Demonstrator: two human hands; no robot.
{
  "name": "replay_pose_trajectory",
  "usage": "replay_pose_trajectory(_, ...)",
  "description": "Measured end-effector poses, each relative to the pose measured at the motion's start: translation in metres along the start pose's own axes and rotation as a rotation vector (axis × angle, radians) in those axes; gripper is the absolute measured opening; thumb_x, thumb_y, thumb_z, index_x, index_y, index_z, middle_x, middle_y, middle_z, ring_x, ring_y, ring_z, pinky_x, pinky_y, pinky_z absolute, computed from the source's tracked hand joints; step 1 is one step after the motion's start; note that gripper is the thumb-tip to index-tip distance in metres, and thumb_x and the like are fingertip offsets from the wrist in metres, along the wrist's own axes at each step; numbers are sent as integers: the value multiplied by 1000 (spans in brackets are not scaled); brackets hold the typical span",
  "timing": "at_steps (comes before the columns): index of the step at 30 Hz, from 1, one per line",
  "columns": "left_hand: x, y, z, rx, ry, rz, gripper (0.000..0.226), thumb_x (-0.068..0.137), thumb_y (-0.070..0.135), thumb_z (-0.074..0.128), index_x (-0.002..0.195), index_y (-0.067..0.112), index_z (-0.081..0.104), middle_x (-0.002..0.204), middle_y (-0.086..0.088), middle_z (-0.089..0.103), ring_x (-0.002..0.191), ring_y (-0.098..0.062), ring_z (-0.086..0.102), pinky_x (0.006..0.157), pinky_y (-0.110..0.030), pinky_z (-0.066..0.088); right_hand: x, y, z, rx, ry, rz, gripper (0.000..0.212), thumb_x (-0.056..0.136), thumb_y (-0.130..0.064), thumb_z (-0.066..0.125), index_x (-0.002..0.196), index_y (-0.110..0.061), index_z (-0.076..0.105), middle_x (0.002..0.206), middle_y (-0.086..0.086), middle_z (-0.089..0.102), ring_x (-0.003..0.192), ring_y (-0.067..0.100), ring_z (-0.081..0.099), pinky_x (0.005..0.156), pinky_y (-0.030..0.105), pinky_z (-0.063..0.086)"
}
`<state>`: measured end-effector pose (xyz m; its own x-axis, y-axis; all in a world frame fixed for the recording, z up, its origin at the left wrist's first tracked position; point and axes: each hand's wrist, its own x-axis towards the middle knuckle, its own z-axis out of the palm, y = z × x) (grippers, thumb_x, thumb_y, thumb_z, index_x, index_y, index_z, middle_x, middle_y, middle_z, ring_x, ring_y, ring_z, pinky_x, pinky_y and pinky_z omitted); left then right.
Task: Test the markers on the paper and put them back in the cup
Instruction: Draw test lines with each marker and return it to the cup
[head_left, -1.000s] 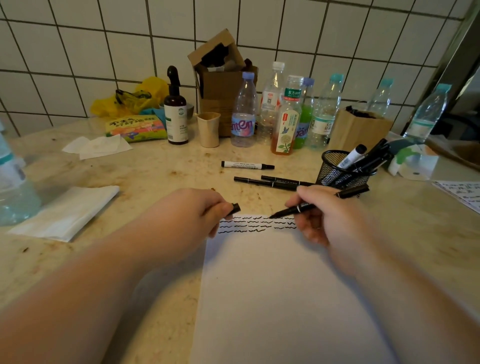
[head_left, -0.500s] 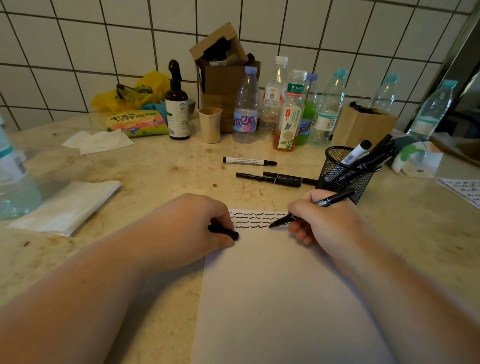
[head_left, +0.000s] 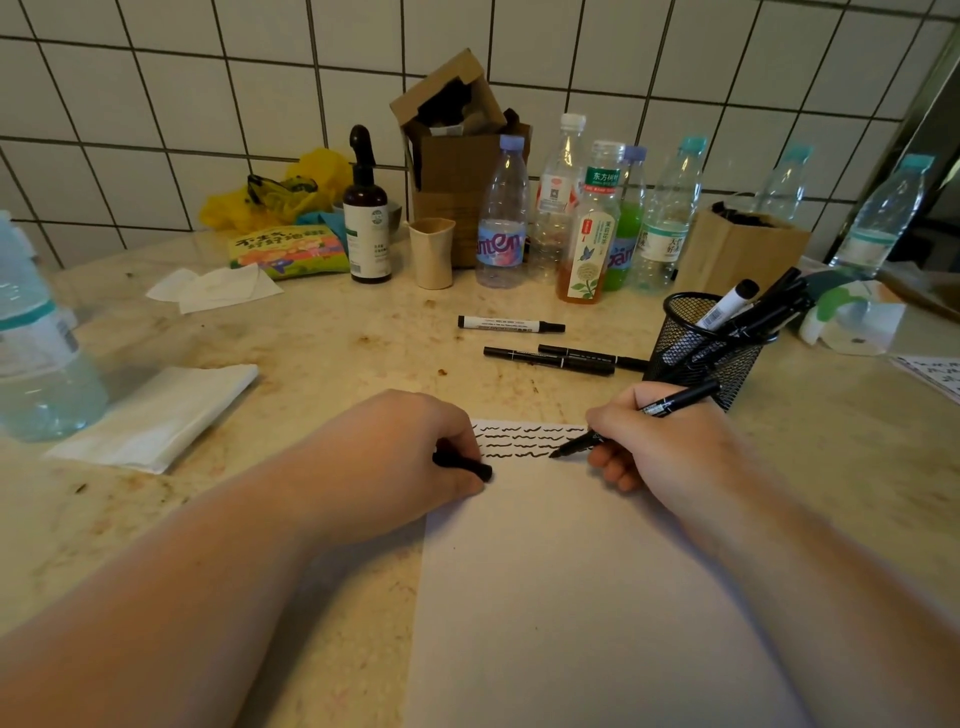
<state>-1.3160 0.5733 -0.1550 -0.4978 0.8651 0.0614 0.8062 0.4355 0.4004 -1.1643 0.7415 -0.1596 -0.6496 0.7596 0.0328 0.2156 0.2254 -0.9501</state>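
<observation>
Stained countertop (head_left: 311, 353), your right hand (head_left: 670, 447) gripping the marker (head_left: 636, 418), tip pointing near-left onto the paper (head_left: 571, 597), your left hand (head_left: 410, 457) clutching its cap (head_left: 462, 464).

Paper's (head_left: 571, 597) near edge off-frame

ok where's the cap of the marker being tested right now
In the head view, the cap is held in the left hand, which rests at the paper's upper left corner, just left of the squiggles and across from the marker.
</observation>
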Motion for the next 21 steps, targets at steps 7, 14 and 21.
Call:
replay_pose_trajectory(7, 0, -1, 0, -5, -5, -6, 16, 81, 50, 70, 93, 39, 69, 86, 22, 65, 79, 4, 58, 69, -18, 51, 2, 1, -4, -20, 43, 23, 20, 86, -10, 63, 66, -11, 68, 59, 10, 71, 46, 14, 57, 46, 27, 46)
replay_pose_trajectory(14, -1, 1, -2, 32, -6, -13, 21, 80, 53, 69, 96, 40, 71, 86, 22, 64, 79, 4, 58, 65, -16, 48, 4, 3, -12, 24, 149, 28, 15, 87, -12, 63, 72, -10, 67, 56, 6, 68, 45, 10, 55, 45, 24, 45)
replay_pose_trajectory(21, -2, 4, -8, -75, 38, 2, 9, 85, 47, 66, 90, 40, 68, 77, 22, 68, 73, 4, 59, 61, -16, 43, -6, -6, -6, 273, -75, -85, 24, 89, -19, 70, 68, -11, 65, 49, 3, 51, 43, 12, 41, 40, 18, 33)
